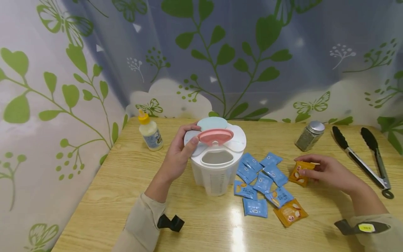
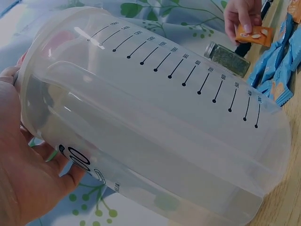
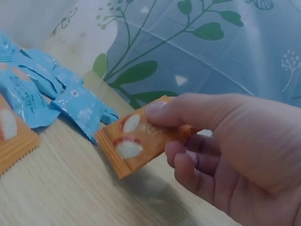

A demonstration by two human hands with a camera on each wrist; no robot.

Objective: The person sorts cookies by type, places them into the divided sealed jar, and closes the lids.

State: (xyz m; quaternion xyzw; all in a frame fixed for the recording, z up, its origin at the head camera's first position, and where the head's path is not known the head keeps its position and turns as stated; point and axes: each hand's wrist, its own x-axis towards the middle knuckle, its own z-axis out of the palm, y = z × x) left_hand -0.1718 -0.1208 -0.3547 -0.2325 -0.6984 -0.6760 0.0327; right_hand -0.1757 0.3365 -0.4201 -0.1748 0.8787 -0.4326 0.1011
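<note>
A pale wood-grain worktop (image 1: 104,196) spreads beneath the left hand (image 1: 177,155), which grips the lidded top of an upright, translucent white plastic container (image 1: 217,182). Splayed black-and-silver tongs (image 1: 362,165) lie to the right of the right hand (image 1: 332,173). Left of the left hand stands a white bottle with a yellow cap (image 1: 152,134); just beyond the right hand, a silver-lidded clear jar (image 1: 308,137). Glossy blue packets (image 1: 263,182) lie just left of the right hand, which pinches an orange packet (image 3: 127,141) between thumb and fingers.
</note>
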